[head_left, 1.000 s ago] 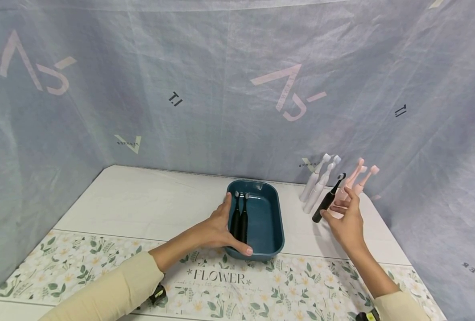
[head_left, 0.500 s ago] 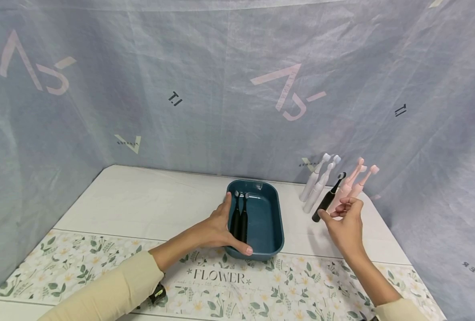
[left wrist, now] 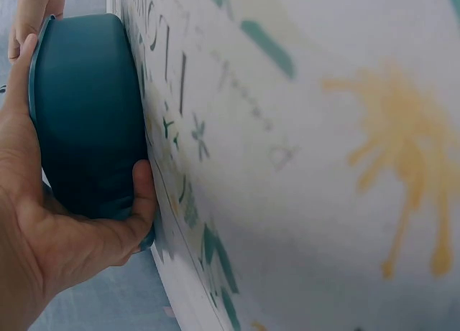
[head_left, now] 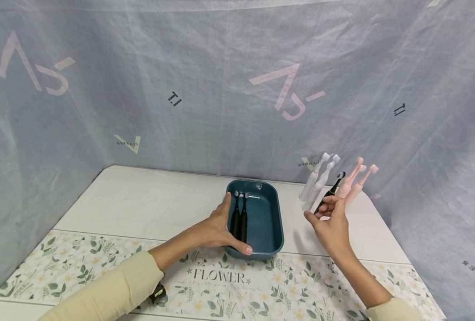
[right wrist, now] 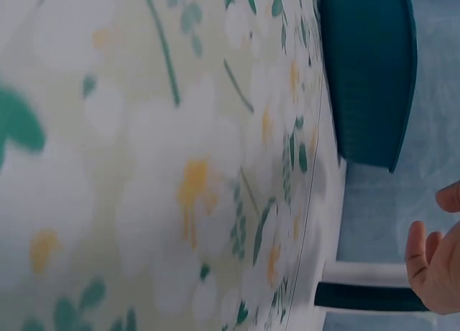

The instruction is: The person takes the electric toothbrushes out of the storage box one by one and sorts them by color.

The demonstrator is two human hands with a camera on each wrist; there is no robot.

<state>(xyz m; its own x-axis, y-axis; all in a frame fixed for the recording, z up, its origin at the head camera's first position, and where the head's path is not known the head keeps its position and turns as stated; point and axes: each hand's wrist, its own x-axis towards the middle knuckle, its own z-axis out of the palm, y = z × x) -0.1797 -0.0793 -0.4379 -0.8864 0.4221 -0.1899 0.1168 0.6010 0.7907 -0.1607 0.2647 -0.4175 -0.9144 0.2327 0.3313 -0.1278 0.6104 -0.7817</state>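
Note:
In the head view my left hand [head_left: 217, 229] grips the near left corner of a teal tray [head_left: 280, 223], its thumb along the front rim and fingers down the left side. Inside the tray lie two black electric toothbrushes [head_left: 243, 223], side by side against the left wall. My right hand [head_left: 331, 223] is in front of a standing black electric toothbrush [head_left: 339, 182], hiding its lower part. In the right wrist view, the thumb and fingers of that hand stand apart. White electric toothbrushes [head_left: 312, 183] stand close by on its left; whether the thumb touches one, I cannot tell.
Several pink electric toothbrushes [head_left: 355, 189] stand behind and right of my right hand. A white table [head_left: 149, 200] with a floral strip [head_left: 297, 290] lies under everything. Grey-blue cloth [head_left: 205, 111] hangs behind and at both sides.
My right hand has moved left, across the lower part of the standing black toothbrush and toward the white ones. The toothbrushes, tray and left hand look unmoved.

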